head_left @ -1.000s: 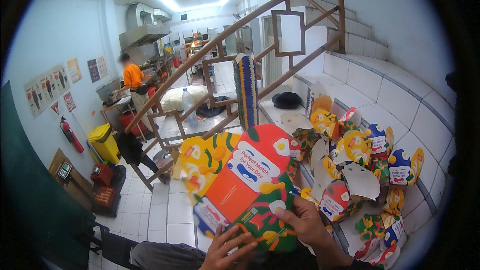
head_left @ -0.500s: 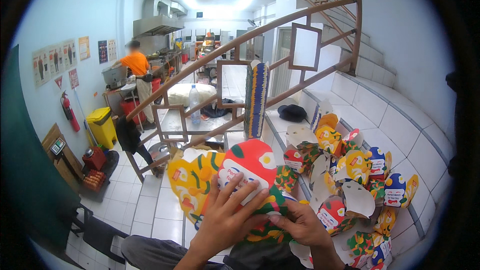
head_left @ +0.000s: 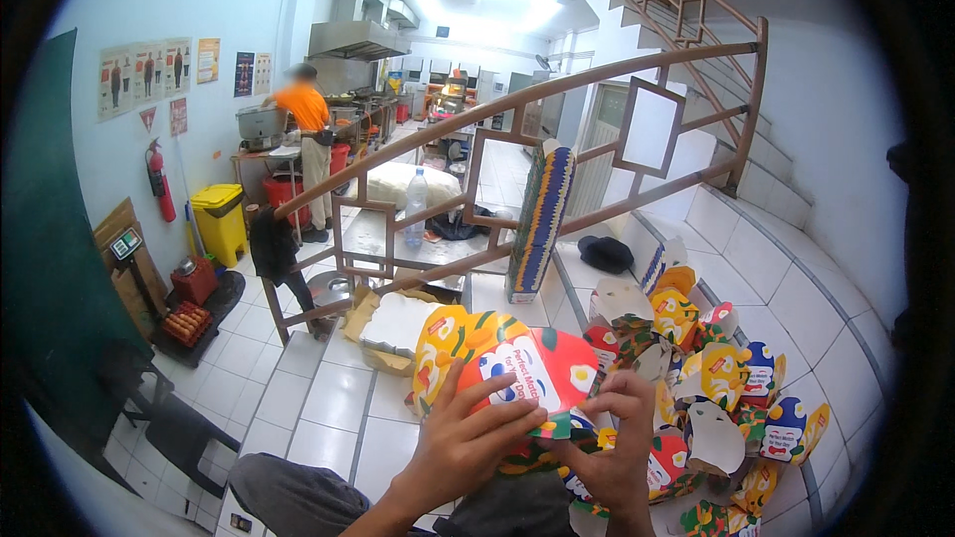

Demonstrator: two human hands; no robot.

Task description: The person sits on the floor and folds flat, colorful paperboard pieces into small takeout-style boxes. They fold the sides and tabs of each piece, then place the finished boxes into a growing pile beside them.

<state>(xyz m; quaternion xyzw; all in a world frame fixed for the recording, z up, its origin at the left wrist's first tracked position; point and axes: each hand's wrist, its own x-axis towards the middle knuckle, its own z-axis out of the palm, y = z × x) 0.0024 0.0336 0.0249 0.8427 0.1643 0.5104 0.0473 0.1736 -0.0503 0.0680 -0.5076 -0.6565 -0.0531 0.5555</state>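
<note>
Head view: both hands' fingers [head_left: 494, 400] curl closed around the colourful carton [head_left: 517, 368], gripping its lower edge.

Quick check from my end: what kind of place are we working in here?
Probably the back of a food outlet or small commercial kitchen. A steel extraction hood hangs over a cooking line where a person in orange works, and a heap of folded colourful food cartons lies on the tiled stairs.

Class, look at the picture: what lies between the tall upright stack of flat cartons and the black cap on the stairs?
Head view: only bare white tiled step separates stack from cap.
</note>
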